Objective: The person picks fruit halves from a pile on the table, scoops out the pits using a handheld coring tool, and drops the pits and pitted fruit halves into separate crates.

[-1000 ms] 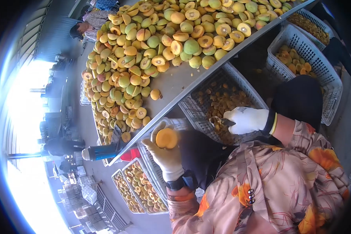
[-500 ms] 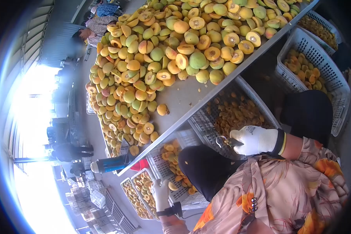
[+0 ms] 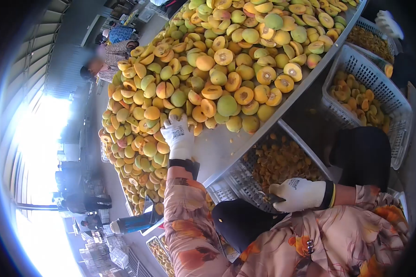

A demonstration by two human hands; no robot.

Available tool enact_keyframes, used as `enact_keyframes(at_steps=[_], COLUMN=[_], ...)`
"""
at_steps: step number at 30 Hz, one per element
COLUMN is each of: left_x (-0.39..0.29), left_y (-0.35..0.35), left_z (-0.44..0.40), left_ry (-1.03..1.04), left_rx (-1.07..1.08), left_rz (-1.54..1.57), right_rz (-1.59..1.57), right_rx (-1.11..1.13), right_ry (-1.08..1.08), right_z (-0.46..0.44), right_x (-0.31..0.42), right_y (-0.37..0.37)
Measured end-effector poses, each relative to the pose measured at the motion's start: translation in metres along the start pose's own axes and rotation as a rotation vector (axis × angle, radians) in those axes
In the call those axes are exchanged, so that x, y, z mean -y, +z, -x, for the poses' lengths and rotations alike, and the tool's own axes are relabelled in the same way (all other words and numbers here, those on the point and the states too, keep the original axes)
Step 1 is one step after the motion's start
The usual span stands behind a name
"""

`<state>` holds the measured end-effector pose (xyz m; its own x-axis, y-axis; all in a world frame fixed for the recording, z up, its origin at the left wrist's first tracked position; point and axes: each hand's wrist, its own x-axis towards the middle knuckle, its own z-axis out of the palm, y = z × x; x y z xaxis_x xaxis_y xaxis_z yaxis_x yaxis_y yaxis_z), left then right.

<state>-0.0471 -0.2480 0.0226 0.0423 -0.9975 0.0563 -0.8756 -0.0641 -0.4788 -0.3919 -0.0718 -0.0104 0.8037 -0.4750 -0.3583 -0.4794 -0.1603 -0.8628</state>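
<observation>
My left hand [image 3: 178, 136], in a white glove, reaches onto the near edge of a big heap of halved yellow peaches [image 3: 226, 105] on the metal table. Its fingers are stretched out and apart, touching the fruit at the heap's edge. My right hand [image 3: 301, 195], also gloved in white, is closed round the dark handle of a pitting tool [image 3: 273, 193] above my lap. The tool's metal end is blurred against the crate [image 3: 306, 132] of pits and scraps behind it.
A grey crate [image 3: 404, 121] of peach halves stands at the right, with another crate of scraps [image 3: 370, 41] beyond it. A blue cylinder [image 3: 133, 224] juts out by the table's lower corner. A co-worker [image 3: 108, 62] is at the far side; another gloved hand [image 3: 389, 24] shows at top right.
My left hand has moved from above the lower crates, where a peach half was beside its fingers, up to the heap on the table. My right hand keeps its hold, slightly lower in view.
</observation>
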Motion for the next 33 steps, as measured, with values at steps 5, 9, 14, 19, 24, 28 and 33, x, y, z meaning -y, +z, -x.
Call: enact_keyframes(at_steps=[5, 9, 14, 19, 24, 28, 33], left_x=[0.006, 0.000, -0.042, -0.076, -0.089, -0.095, -0.109], left_y=[0.027, 0.011, -0.058, -0.076, -0.115, -0.131, -0.133], left_z=[0.003, 0.061, 0.162, 0.236, 0.283, 0.310, 0.322], left_ry=[0.024, -0.200, -0.236, -0.292, -0.298, -0.292, -0.346], left_rx=[-0.087, -0.058, 0.007, 0.025, -0.225, -0.387, -0.641], left_rz=[0.052, 1.311, 2.290, 2.575, 2.440, 2.289, 2.201], right_rz=[-0.071, -0.076, -0.083, 0.021, 0.089, 0.138, 0.013], right_rx=[-0.029, -0.191, -0.450, -0.566, -0.657, -0.632, -0.560], right_ry=[0.030, -0.041, -0.218, -0.484, -0.579, -0.617, -0.518], right_z=[0.002, 0.002, 0.005, 0.010, 0.030, 0.043, 0.057], right_x=[0.005, 0.010, 0.026, 0.058, 0.078, 0.092, 0.106], right_y=[-0.006, -0.005, 0.015, 0.039, 0.062, 0.072, 0.089])
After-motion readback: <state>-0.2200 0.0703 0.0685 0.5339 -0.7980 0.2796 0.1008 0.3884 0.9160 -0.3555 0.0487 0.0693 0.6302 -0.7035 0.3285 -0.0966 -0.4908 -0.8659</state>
